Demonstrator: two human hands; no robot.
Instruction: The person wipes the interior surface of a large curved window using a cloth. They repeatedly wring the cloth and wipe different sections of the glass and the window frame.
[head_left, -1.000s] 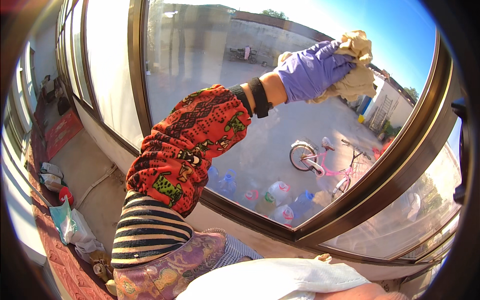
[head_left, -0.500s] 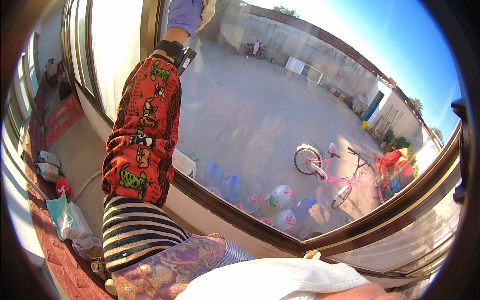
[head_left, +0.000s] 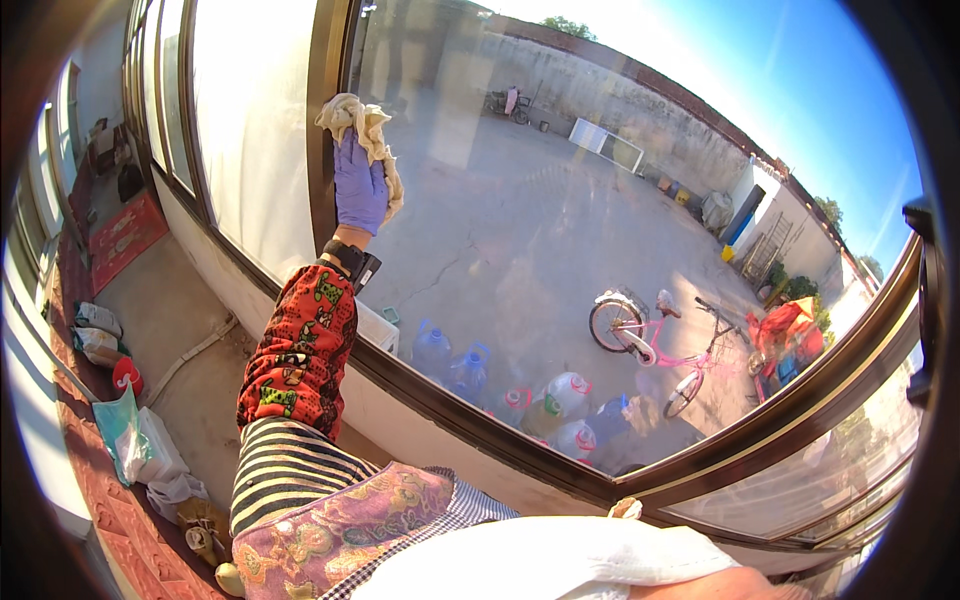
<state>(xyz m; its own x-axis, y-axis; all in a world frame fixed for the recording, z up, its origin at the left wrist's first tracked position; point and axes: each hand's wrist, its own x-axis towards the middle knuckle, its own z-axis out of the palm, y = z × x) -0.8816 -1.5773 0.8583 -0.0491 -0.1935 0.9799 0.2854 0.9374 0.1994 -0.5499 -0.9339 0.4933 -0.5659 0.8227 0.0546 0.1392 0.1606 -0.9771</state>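
Left arm point(head_left: 290, 420): we see it reaching up and forward, nearly straight, red patterned sleeve cover point(head_left: 300, 345) over striped sleeve point(head_left: 290, 465).
Wrist: dark band point(head_left: 345, 256), roughly in line with forearm.
Left hand point(head_left: 360, 190): purple-gloved, back toward us, fingers pointing up, clamped on cloth point(head_left: 350, 112).
Cloth spot: cream, bunched past fingertips and along the hand's right side, at window glass point(head_left: 520, 230), by brown upright frame point(head_left: 326, 50).
Right hand: out of view, we cannot tell its state.

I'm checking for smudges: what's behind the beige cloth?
Around the cloth, brown window frame and glass show; whatever lies directly behind it and the gloved hand is covered.
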